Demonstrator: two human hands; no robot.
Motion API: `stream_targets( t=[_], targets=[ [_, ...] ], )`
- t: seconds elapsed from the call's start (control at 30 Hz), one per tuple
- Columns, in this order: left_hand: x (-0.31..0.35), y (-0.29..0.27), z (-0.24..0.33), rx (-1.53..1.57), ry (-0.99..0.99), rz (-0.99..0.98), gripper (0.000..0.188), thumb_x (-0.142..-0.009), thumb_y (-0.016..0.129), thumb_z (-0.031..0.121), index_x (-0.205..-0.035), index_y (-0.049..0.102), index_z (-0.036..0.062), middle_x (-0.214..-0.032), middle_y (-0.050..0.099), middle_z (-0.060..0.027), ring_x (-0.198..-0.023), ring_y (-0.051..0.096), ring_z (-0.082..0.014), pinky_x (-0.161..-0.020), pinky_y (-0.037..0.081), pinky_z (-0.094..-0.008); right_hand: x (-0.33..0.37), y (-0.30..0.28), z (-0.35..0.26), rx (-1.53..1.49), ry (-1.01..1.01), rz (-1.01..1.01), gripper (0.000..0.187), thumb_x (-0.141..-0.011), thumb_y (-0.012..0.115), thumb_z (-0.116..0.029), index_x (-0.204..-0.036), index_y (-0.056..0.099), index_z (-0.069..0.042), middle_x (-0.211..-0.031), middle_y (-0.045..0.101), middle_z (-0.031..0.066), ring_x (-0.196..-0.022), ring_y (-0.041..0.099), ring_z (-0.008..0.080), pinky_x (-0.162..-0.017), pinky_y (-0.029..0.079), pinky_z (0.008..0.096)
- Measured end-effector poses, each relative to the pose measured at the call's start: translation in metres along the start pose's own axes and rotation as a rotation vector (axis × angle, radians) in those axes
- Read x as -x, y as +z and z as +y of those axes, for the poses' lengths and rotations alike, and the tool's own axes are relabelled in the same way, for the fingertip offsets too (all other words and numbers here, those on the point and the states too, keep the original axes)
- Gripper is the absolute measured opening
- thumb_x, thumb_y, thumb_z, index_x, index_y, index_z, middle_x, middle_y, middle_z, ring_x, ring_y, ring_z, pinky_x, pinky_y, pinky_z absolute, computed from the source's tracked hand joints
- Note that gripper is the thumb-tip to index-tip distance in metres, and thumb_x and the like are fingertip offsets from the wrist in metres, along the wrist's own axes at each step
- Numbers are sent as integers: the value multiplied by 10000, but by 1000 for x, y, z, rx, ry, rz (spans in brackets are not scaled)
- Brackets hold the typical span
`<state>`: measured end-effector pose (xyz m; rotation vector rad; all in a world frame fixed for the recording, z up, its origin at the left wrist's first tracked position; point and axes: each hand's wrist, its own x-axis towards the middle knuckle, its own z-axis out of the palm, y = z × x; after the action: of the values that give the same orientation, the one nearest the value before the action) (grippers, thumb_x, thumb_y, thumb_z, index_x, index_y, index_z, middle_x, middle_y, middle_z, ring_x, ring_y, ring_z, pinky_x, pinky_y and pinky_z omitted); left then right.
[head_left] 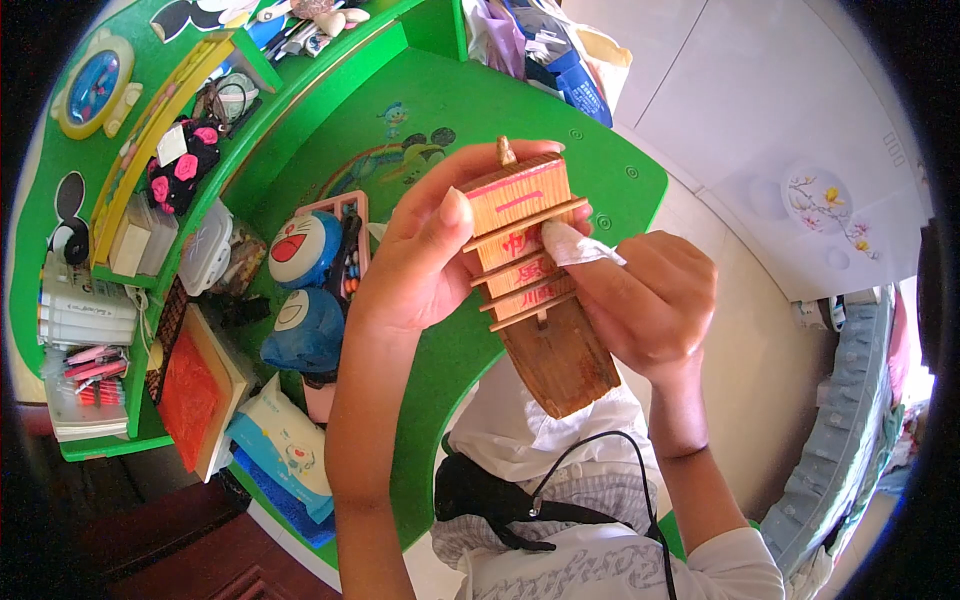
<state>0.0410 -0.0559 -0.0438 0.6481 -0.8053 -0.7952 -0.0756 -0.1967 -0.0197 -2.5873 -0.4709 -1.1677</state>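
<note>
A wooden model boat [560, 355] with slatted, sail-like layers and red painted marks is held up over the green desk, its brown hull end pointing down toward my lap. My left hand [425, 240] wraps around its left side, thumb at the edge and fingers behind it. On the right, my right hand [645, 300] pinches a white tissue [580, 247] over a fingertip. That covered fingertip touches the boat's face between two of the crosswise slats. Fingers behind the boat are hidden.
Around the green desk [520, 110] stand blue-and-white cartoon figures [300, 250], a tissue pack [285, 440], a red-covered book [190, 400] and shelves with a clock [95, 88]. A bag [600, 60] sits at the far edge. A black cable [640, 460] hangs over my lap.
</note>
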Motion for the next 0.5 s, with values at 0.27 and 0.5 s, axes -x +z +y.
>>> stream_targets(
  t=[0.27, 0.5],
  targets=[
    [3, 3, -4, 41, 32, 28, 571, -847, 477, 401, -1222, 354, -12, -1196, 449, -157, -1020, 525, -319, -873, 436, -411, -5, 6, -13, -10, -50, -77, 233, -566, 613, -154, -797, 609, -125, -559, 394, -25, -474, 469, 117, -385, 339, 255],
    [2, 3, -3, 42, 27, 9, 568, -849, 475, 398, -1221, 355, -15, -1189, 457, -156, -1021, 525, -315, -876, 433, -411, -6, 7, -13, -8, -49, -69, 238, -572, 611, -153, -809, 614, -131, -564, 398, -22, -477, 473, 116, -388, 348, 256]
  ],
)
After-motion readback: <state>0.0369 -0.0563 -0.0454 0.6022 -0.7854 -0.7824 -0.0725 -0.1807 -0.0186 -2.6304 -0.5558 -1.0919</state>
